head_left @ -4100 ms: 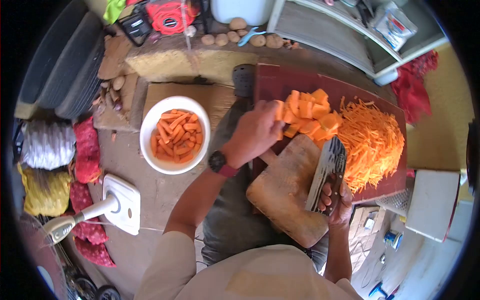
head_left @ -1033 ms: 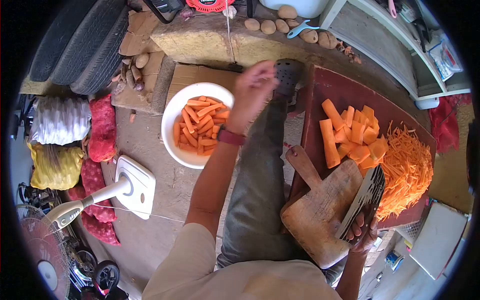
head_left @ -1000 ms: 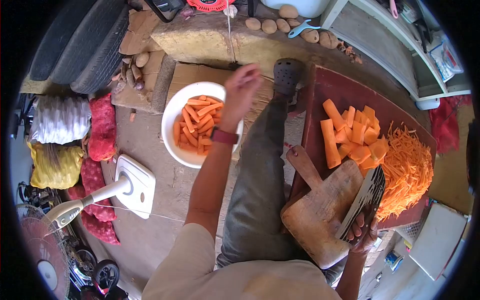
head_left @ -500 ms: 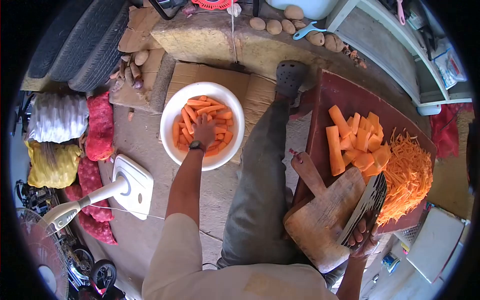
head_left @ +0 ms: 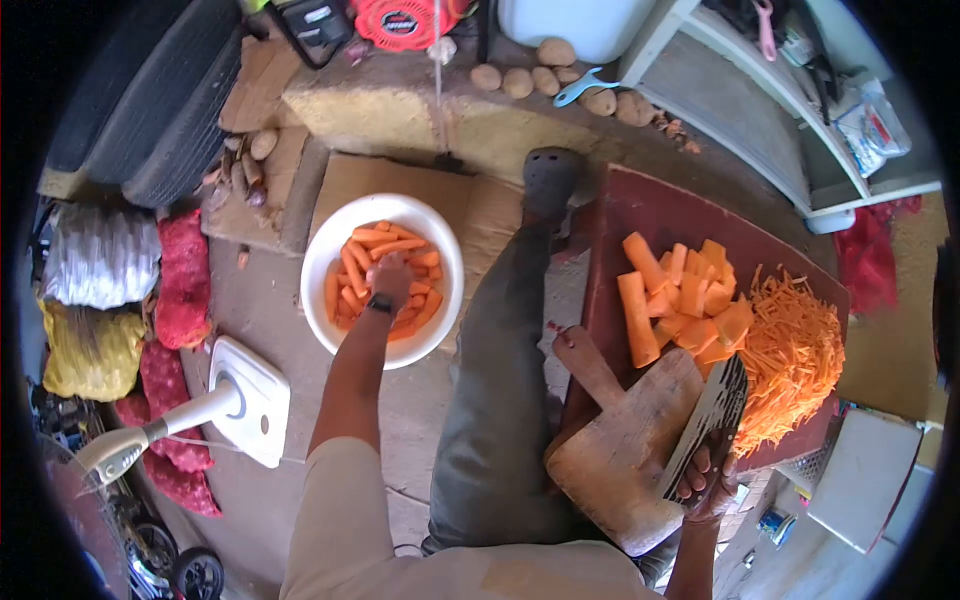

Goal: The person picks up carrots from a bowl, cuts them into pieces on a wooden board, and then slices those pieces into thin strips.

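Observation:
My left hand (head_left: 390, 277) is down in a white basin (head_left: 312, 270) of peeled carrots (head_left: 372, 236), its fingers curled onto a carrot that the hand mostly hides. In my right hand (head_left: 706, 490) is a wide-bladed knife (head_left: 708, 425), its dark blade smeared pale. The blade lies over the right edge of a wooden cutting board (head_left: 625, 450) with a handle. Beyond the board, thick carrot pieces (head_left: 690, 295) are piled on a dark red table (head_left: 603, 230). A heap of carrot shreds (head_left: 790, 360) lies to their right.
Between basin and table stretches my leg (head_left: 485, 390). Potatoes (head_left: 517, 82) and a light-blue peeler (head_left: 583, 87) sit on the ledge at the back. To the left are red mesh sacks (head_left: 183, 280), tyres (head_left: 185, 110) and a fan's white base (head_left: 262, 400). A shelf (head_left: 740, 100) stands back right.
The view has shifted, so the scene sits lower and further left. My left hand's fingers, spread over the carrots before, have drawn together. My right hand keeps the knife at the board.

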`<state>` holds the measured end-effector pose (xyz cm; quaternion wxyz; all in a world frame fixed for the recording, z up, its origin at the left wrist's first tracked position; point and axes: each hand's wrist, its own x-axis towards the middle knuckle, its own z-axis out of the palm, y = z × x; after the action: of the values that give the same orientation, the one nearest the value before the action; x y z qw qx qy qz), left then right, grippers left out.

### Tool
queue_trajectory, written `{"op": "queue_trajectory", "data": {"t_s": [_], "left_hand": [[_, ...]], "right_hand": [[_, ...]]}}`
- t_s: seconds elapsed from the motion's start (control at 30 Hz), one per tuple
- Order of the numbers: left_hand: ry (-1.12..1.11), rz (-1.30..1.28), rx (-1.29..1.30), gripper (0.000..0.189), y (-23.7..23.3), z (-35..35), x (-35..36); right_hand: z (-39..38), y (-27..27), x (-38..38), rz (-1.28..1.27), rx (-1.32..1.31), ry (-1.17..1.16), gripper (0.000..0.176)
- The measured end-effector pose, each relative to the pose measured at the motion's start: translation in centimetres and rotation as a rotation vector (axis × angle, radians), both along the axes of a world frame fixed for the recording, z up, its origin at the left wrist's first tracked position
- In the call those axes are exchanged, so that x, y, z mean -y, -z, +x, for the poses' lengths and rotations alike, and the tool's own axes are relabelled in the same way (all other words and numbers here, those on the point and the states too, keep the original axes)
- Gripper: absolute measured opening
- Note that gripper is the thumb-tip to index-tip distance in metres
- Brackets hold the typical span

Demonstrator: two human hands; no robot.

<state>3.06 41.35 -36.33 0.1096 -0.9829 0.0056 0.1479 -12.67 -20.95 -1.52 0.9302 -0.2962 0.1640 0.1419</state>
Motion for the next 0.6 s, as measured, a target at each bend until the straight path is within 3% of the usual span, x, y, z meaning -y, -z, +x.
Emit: {"op": "queue_trajectory", "data": {"t_s": [0.1, 0.17, 0.27, 0.47, 0.5, 0.6], "left_hand": [[0.073, -0.055, -0.036, 0.023, -0.4, -0.7, -0.8], [0.008, -0.245, 0.042, 0.028, -4.2, -1.9, -0.5], [-0.155, -0.395, 0.318, 0.034, -6.1, -3.4, 0.0], [-0.227, -0.823, 0.652, 0.047, -20.0, -1.1, 7.2], [-0.129, -0.811, 0.768, 0.047, -22.0, 0.0, 8.5], [-0.091, -1.083, 0.782, 0.047, -26.9, 3.3, 12.6]], "right_hand": [[0.2, -0.3, -0.3, 0.028, -0.002, -0.01, 0.057], [-0.1, -0.2, -0.1, 0.073, -0.018, 0.003, 0.055], [-0.3, 0.1, 0.4, 0.042, -0.022, -0.013, 0.052], [-0.2, 0.1, 0.2, 0.029, -0.017, -0.017, 0.055], [0.0, 0.0, 0.1, 0.019, -0.001, -0.033, 0.055], [0.4, -0.2, -0.1, -0.017, 0.021, -0.051, 0.053]]}}
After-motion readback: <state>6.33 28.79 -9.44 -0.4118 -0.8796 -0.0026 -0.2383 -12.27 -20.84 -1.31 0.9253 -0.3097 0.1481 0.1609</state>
